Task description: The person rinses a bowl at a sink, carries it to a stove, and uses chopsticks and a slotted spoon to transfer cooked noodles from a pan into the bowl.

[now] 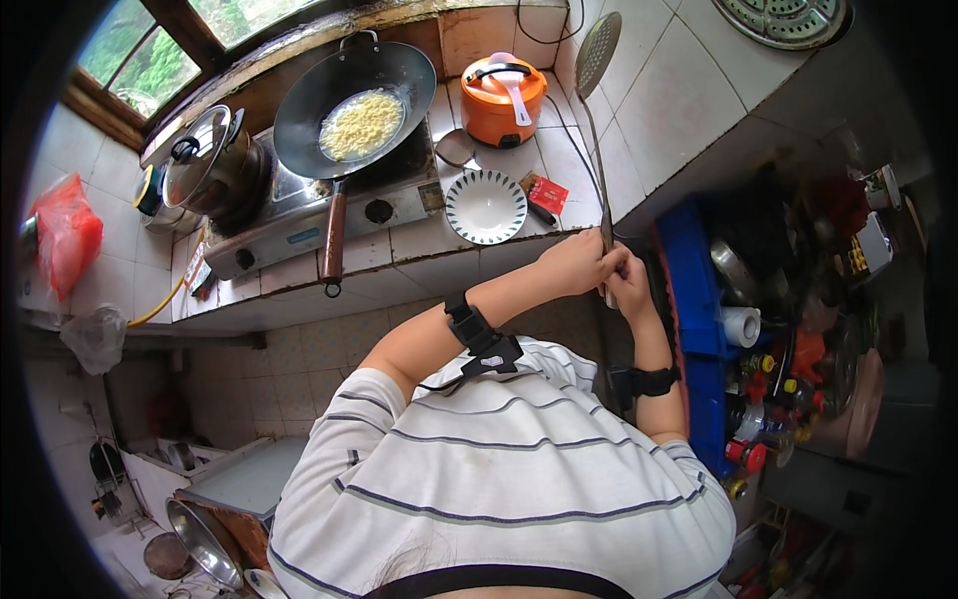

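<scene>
Both of my hands are closed on the long handle of a metal skimmer (599, 56), whose perforated head points up and away from me. My left hand (580, 262) grips the handle beside my right hand (630, 283), and the two touch. Pale yellow food bits lie in oil or liquid in a dark wok (299, 120) on the gas stove (314, 238). Between the wok and my hands, a white bowl (486, 207) with a leaf-patterned rim stands on the tiled counter, near a metal ladle (453, 148) and a red packet (548, 195).
An orange rice cooker (490, 112) with a pale rice paddle on its lid stands behind the bowl. A glass-lidded pot (217, 180) sits left of the wok, whose wooden handle (334, 232) overhangs the counter edge. A blue rack (692, 299) with bottles stands at right.
</scene>
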`<move>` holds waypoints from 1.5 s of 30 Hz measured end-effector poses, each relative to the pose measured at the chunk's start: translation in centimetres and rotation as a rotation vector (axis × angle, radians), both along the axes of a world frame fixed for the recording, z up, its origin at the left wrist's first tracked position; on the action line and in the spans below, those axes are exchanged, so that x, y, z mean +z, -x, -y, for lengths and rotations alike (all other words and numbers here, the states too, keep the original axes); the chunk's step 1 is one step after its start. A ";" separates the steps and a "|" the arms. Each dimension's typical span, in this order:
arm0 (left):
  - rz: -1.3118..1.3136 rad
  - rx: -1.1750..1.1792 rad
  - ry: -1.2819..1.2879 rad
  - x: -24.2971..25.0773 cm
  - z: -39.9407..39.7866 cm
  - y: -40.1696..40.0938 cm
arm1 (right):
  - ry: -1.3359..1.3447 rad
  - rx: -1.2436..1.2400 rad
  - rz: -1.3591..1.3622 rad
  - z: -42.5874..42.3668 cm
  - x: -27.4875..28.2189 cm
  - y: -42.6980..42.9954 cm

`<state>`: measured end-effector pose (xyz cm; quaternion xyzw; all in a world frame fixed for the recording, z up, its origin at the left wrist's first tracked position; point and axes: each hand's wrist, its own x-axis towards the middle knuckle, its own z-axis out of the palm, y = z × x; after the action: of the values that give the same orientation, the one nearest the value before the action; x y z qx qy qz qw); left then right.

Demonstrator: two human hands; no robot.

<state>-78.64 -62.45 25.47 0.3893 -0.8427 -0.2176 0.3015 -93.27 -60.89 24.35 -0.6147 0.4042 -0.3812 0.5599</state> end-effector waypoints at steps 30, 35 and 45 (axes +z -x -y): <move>-0.994 0.002 -1.152 2.8 0.4 -8.8 | 0.228 0.169 -0.491 4.1 8.6 0.9; -0.986 0.079 -1.084 4.1 -0.9 -14.7 | 0.469 -0.084 -0.441 7.5 11.3 -0.6; -1.577 -0.457 -1.533 5.1 -2.8 -20.5 | 0.477 -0.309 -0.514 9.1 15.7 -3.3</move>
<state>-58.09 -59.69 30.56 0.0617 -0.1114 -0.9143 0.3845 -89.96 -69.96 40.02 -0.7351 0.5193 -0.3778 0.2173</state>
